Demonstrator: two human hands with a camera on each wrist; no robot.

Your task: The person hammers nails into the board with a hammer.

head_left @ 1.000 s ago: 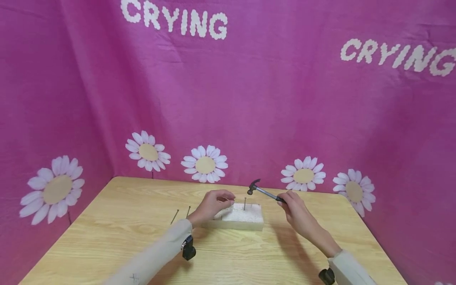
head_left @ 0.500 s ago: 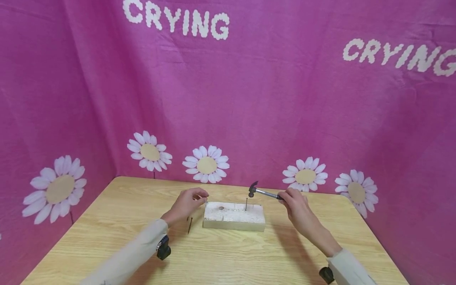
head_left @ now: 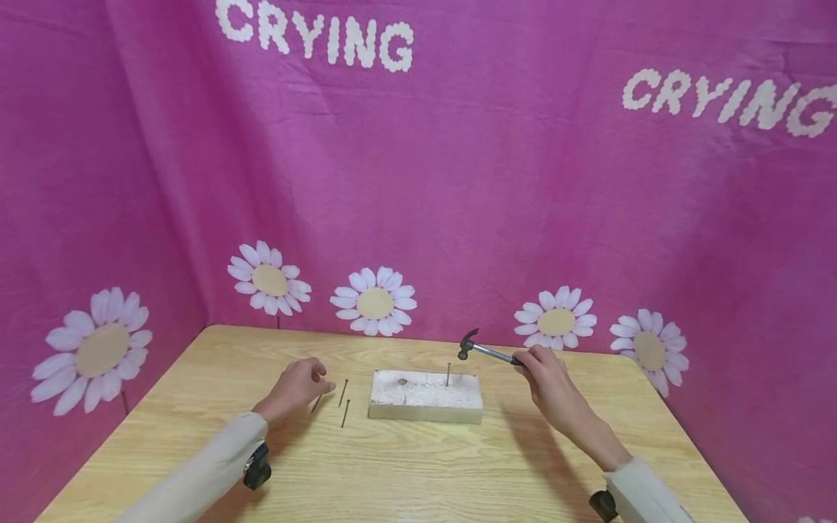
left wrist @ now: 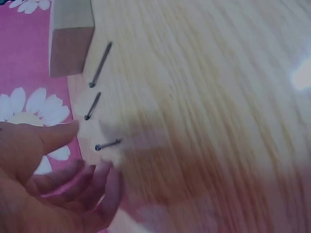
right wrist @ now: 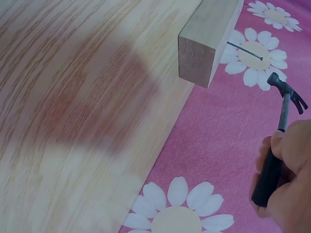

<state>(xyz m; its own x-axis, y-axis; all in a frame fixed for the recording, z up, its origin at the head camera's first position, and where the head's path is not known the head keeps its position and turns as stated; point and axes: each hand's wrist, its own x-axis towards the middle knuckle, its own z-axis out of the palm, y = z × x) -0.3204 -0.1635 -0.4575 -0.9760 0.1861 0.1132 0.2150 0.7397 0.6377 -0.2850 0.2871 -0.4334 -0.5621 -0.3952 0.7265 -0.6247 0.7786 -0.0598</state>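
My right hand (head_left: 549, 381) grips the black handle of a small claw hammer (right wrist: 283, 99), its head raised to the right of an upright nail (head_left: 448, 375). That nail stands in the top of a whitish wood block (head_left: 425, 410). To the block's left, my left hand (head_left: 296, 386) hovers by three loose nails. In the left wrist view its thumb and fingers are apart with nothing between them. The closest loose nail (left wrist: 109, 144) lies just beyond the fingertips. A second nail (left wrist: 93, 106) and a third nail (left wrist: 101, 64) lie farther toward the block.
The wooden table (head_left: 418, 472) has a pale grain. Behind and beside it hangs a pink cloth (head_left: 458, 181) with white daisies and lettering. A black wrist camera (head_left: 257, 466) sits on the left sleeve, another camera (head_left: 603, 505) on the right.
My left hand has moved left, away from the wood block, to the loose nails, uncovering the block's left end. My right hand with the hammer has stayed almost in place.
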